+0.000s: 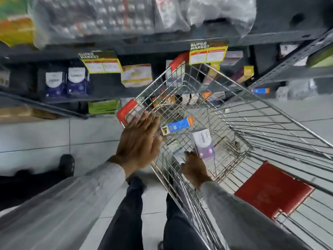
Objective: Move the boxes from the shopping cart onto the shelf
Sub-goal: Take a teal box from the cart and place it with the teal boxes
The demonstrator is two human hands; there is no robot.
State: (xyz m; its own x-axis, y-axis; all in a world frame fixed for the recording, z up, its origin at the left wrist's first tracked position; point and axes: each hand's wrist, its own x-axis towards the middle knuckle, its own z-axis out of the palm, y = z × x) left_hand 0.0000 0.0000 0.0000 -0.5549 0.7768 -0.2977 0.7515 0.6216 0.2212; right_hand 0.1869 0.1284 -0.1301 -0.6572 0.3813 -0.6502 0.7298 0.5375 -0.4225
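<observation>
A wire shopping cart (pixel 234 112) with red corner caps stands in front of a dark metal shelf (pixel 162 46). Inside the cart my right hand (pixel 193 166) grips a white and purple box (pixel 203 143) by its near end. My left hand (pixel 139 141) is outside the cart, flat with fingers spread, its fingertips against the cart's left rim near a red corner. A blue and orange box (pixel 180 124) lies deeper in the cart, with a few other small boxes near the far end.
The shelf holds blue and white boxes (pixel 66 82), a white and orange box (pixel 137 74) and yellow price tags (pixel 208 52). Green boxes (pixel 103 106) sit on the bottom level. A red flap (pixel 272 190) lies in the cart's near right. Grey tiled floor lies to the left.
</observation>
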